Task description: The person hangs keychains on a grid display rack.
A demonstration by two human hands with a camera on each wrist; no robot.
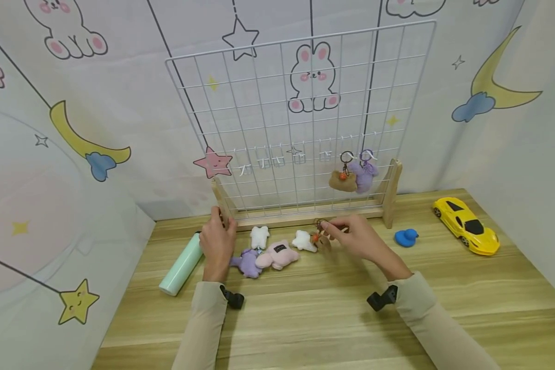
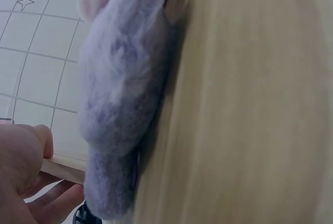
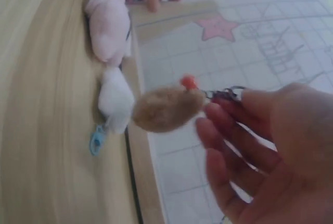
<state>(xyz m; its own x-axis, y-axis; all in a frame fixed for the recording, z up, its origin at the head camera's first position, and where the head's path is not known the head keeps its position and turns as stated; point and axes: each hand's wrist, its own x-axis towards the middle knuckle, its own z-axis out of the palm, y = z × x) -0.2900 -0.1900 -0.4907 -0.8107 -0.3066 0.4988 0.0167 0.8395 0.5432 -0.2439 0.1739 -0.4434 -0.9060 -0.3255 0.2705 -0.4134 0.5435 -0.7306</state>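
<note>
My right hand point(image 1: 359, 237) pinches the dark key ring point(image 3: 229, 94) of a small brown plush keychain point(image 3: 169, 110) with an orange bead point(image 3: 189, 82). The plush dangles close over the table, beside a white plush point(image 1: 303, 240). At the rack's left end, my left hand point(image 1: 218, 245) grips the wooden upright point(image 1: 223, 198), thumb on one side and fingers on the other in the left wrist view. Near that hand lie a purple plush point(image 2: 122, 73), a pink plush point(image 1: 278, 255) and a second white plush point(image 1: 259, 237).
The white wire grid rack point(image 1: 300, 128) carries a row of hooks, with a brown plush point(image 1: 342, 182) and a purple plush point(image 1: 364, 177) hanging at right. A mint-green bottle point(image 1: 181, 267) lies left; a blue duck point(image 1: 406, 237) and a yellow toy car point(image 1: 465, 226) stand right.
</note>
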